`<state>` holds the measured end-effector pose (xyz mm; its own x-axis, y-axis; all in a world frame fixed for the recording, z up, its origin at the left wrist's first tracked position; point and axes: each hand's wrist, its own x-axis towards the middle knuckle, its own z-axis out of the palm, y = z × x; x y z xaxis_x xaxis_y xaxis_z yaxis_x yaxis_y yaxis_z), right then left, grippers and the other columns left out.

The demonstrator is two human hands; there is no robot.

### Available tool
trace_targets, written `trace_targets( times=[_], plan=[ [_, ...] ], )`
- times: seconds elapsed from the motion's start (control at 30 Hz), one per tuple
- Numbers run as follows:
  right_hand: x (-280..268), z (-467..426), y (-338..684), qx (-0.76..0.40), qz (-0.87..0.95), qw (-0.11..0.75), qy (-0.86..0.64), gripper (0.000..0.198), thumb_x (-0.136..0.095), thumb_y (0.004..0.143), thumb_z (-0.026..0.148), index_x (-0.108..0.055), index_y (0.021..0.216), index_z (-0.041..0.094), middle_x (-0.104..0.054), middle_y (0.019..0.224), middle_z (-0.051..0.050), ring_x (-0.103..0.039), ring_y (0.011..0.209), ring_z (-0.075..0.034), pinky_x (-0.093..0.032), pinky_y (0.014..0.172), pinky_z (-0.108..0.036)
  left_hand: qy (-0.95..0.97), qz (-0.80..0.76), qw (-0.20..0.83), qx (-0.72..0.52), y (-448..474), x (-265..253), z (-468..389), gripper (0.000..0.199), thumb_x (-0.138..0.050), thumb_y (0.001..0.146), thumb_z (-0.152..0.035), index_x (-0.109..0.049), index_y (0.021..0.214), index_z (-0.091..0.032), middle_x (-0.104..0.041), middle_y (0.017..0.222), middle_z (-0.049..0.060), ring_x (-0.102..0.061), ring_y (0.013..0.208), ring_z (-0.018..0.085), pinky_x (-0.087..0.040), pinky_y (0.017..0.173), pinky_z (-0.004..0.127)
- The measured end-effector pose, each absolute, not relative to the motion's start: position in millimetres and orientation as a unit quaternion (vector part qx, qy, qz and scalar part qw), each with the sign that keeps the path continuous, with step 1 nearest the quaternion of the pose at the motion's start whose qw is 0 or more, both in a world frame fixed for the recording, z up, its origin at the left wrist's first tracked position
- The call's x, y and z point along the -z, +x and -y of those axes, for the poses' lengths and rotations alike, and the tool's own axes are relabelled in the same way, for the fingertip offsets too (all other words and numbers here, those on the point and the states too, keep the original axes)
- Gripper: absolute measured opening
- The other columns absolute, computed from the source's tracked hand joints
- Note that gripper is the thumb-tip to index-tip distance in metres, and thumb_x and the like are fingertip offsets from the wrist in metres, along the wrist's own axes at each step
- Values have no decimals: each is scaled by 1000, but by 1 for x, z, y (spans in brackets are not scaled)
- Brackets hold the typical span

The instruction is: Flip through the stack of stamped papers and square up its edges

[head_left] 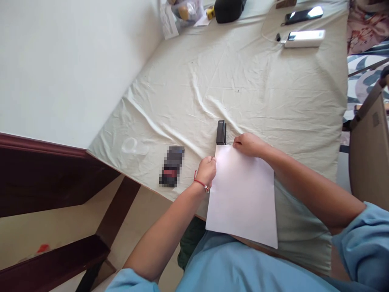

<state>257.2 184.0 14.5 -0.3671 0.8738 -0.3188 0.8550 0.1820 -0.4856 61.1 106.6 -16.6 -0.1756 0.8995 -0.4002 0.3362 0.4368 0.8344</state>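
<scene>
White paper (243, 194) lies at the table's front edge, its lower end sticking out past it toward me. My left hand (207, 171), with a red bracelet at the wrist, is closed on the paper's left edge near the top. On the top edge, my right hand (247, 144) has its fingers closed around the paper. A black stapler (221, 132) touches the paper's top left corner, pointing away from me; whether the corner sits in its jaw is hidden. How many sheets there are I cannot tell.
Left of my left hand lies a pixelated dark packet (172, 167), and beyond it a clear plastic roll or lid (130, 146). At the back right are a white power bank (304, 39) with a cable and a dark phone (304, 15). A black case (229, 10) stands at the back.
</scene>
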Motion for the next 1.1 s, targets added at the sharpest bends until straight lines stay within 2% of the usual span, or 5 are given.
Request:
trace_targets(
  times=[0.17,0.27,0.47,0.83,1.1],
  plan=[
    [-16,-184,262,-261,778,45,-570,31,-49,96,23,-79,99,19,-80,103,-12,-68,104,-32,-49,83,-40,416,-713,483,-293,70,18,-115,21,-52,86,-25,-55,66,-20,-47,59,-3,-45,61,14,-35,58,26],
    [-15,-176,260,-182,814,147,-532,36,-49,98,21,-73,125,17,-76,125,-14,-60,125,-36,-47,101,-50,405,-713,491,-294,73,17,-118,19,-51,86,-23,-55,67,-21,-50,60,-2,-48,61,16,-37,59,27],
    [-8,-164,255,-145,899,186,-370,57,-41,94,0,-63,142,24,-63,150,-4,-43,151,-25,-20,128,-59,397,-702,502,-312,74,18,-119,19,-53,85,-24,-56,66,-21,-56,66,1,-51,65,18,-42,64,30],
    [-5,-158,247,-143,888,174,-400,56,-41,95,1,-64,141,24,-60,153,-6,-46,150,-27,-16,128,-66,432,-719,456,-299,78,16,-117,26,-53,88,-19,-53,62,-21,-52,63,0,-46,64,17,-34,63,29],
    [-17,-118,299,-169,702,419,-551,40,-52,102,34,-63,137,19,-63,144,-17,-56,137,-32,-44,117,-54,520,-689,387,-323,65,7,-69,27,-48,97,-28,-49,71,-22,-52,68,-3,-48,69,16,-34,68,27]
  ],
)
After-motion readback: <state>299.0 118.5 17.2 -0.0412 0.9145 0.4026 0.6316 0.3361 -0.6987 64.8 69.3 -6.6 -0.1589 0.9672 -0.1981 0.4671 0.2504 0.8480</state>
